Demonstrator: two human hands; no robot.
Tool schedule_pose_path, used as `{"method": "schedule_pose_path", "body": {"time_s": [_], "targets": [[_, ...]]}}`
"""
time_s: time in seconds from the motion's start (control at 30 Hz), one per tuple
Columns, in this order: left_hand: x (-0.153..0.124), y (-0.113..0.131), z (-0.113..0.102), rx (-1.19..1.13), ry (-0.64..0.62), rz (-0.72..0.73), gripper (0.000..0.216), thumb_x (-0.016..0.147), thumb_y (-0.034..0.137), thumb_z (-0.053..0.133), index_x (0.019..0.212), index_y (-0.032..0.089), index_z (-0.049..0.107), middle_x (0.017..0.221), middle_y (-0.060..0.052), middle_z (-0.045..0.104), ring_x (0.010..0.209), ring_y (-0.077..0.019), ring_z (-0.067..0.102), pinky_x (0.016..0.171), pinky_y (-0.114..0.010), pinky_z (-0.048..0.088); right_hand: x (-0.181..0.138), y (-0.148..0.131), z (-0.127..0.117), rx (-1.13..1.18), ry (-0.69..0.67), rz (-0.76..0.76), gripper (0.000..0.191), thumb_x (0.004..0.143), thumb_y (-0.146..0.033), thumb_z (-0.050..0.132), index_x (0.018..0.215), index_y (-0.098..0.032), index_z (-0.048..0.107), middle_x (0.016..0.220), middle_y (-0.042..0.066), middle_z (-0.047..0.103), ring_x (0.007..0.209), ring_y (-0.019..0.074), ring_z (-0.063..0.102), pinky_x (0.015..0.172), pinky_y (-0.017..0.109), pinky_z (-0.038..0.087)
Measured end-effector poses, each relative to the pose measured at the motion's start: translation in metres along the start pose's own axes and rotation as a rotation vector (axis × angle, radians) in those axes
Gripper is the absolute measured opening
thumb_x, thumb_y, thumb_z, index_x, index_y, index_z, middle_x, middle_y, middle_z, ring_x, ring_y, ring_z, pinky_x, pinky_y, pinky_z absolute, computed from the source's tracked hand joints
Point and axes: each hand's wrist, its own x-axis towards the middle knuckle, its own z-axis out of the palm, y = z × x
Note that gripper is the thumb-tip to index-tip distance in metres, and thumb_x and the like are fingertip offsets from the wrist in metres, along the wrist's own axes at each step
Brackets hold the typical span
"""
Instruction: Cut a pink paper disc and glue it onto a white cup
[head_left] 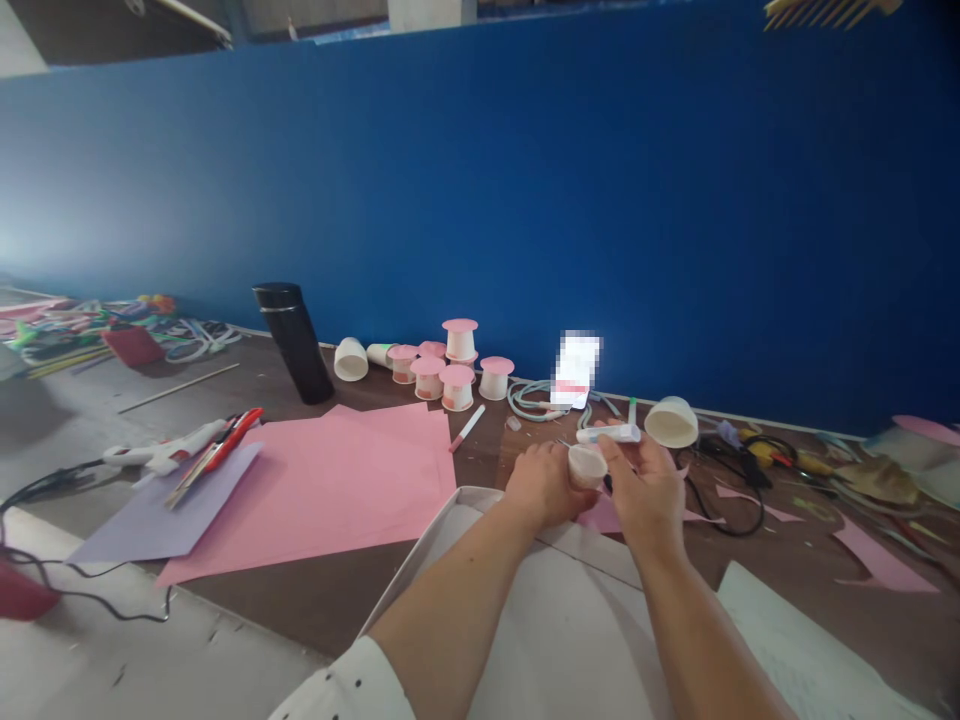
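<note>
My left hand [538, 486] is closed around a small white paper cup [587, 463], its round end tilted up toward me. Just to the right, my right hand [651, 492] grips a white tube [609, 433] lying almost level above the cup. Whether the tube touches the cup, I cannot tell. Beyond them stand several small paper cups with pink paper discs [457, 386] on top, one stacked on the others. A larger white cup [672, 424] lies on its side by my right hand. Pink paper scraps [602, 513] lie under my hands.
Pink sheets [337, 490] and a purple sheet [172, 510] lie left, with a white glue gun [169, 450] and red-handled scissors [221, 445]. A black bottle [294, 345] stands behind. A lit phone [576, 370] leans on the blue partition [465, 190]. Cables [731, 480] clutter the right.
</note>
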Motion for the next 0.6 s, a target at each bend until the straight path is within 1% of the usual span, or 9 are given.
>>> {"method": "schedule_pose_path", "body": {"time_s": [0.17, 0.33, 0.4, 0.5, 0.6], "targets": [[-0.0002, 0.0015, -0.0012, -0.002, -0.008, -0.015, 0.057, 0.072, 0.058, 0.066, 0.112, 0.017, 0.061, 0.117, -0.013, 0.066, 0.111, -0.0329, 0.06, 0.098, -0.044, 0.048, 0.0001, 0.0013, 0.0032, -0.083, -0.057, 0.001, 0.037, 0.081, -0.05, 0.065, 0.106, -0.024, 0.072, 0.109, 0.007, 0.075, 0.102, 0.0284, 0.067, 0.092, 0.043, 0.049], [0.0001, 0.0002, -0.001, -0.006, -0.007, -0.005, 0.058, 0.073, 0.06, 0.064, 0.111, 0.017, 0.061, 0.114, -0.013, 0.067, 0.108, -0.0325, 0.062, 0.096, -0.044, 0.05, -0.0006, -0.0019, 0.0005, -0.125, -0.072, -0.03, 0.039, 0.081, -0.051, 0.063, 0.104, -0.021, 0.071, 0.103, 0.009, 0.075, 0.097, 0.0295, 0.067, 0.09, 0.044, 0.049], [0.0, -0.0001, -0.0011, -0.005, 0.002, -0.003, 0.055, 0.072, 0.058, 0.065, 0.11, 0.018, 0.061, 0.113, -0.012, 0.067, 0.107, -0.0318, 0.063, 0.095, -0.043, 0.05, -0.0009, -0.0028, -0.0009, -0.084, -0.045, -0.024, 0.038, 0.081, -0.05, 0.063, 0.105, -0.021, 0.071, 0.104, 0.009, 0.075, 0.099, 0.0293, 0.068, 0.091, 0.044, 0.049], [-0.0004, 0.0002, -0.0015, -0.003, 0.007, -0.004, 0.051, 0.071, 0.054, 0.068, 0.107, 0.018, 0.062, 0.11, -0.011, 0.068, 0.105, -0.0311, 0.063, 0.093, -0.042, 0.051, -0.0012, -0.0028, -0.0013, 0.021, 0.031, -0.039, 0.04, 0.085, -0.048, 0.063, 0.115, -0.022, 0.068, 0.113, 0.009, 0.074, 0.105, 0.0275, 0.067, 0.095, 0.043, 0.049], [-0.0008, 0.001, -0.0015, -0.003, -0.001, -0.001, 0.052, 0.071, 0.054, 0.068, 0.107, 0.017, 0.062, 0.11, -0.012, 0.068, 0.107, -0.0316, 0.063, 0.094, -0.043, 0.051, -0.0012, -0.0009, 0.0002, -0.004, 0.024, -0.056, 0.038, 0.086, -0.047, 0.063, 0.115, -0.023, 0.068, 0.114, 0.009, 0.074, 0.107, 0.0274, 0.067, 0.097, 0.044, 0.048]]}}
